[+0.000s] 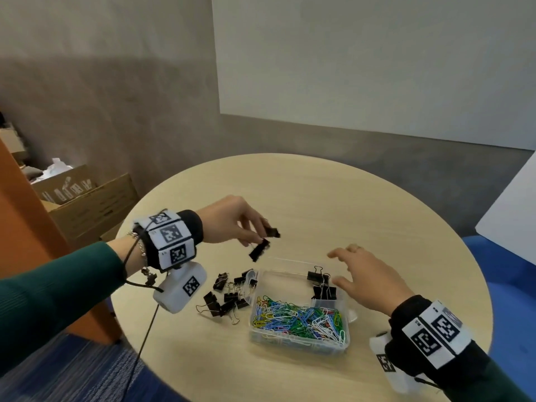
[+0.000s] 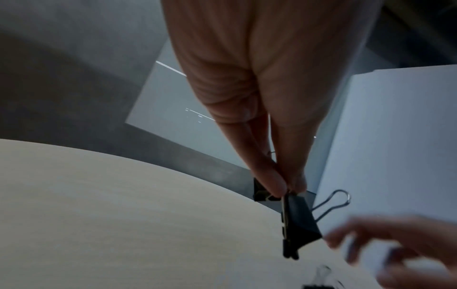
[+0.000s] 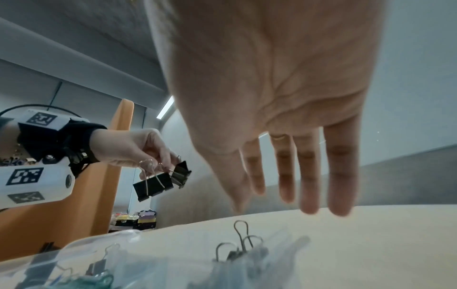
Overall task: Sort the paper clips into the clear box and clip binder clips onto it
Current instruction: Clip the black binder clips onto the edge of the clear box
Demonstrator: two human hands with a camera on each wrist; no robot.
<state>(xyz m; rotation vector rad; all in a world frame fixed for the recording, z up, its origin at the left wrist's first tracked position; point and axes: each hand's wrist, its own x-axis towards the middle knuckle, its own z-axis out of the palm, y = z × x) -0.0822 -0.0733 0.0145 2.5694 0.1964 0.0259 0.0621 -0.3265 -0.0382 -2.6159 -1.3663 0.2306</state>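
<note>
Your left hand point(image 1: 232, 220) pinches two black binder clips point(image 1: 262, 245) by their wire handles above the tabletop point(image 1: 319, 198). Your right hand point(image 1: 368, 278) hovers spread beside the clear box point(image 1: 298, 348), which holds the paper clips point(image 1: 298, 317).

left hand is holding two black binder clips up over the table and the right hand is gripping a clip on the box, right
Not quite. The left hand does hold two binder clips above the table, but the right hand grips nothing: the right wrist view shows its fingers straight and spread, hovering over the clips on the box.
</note>
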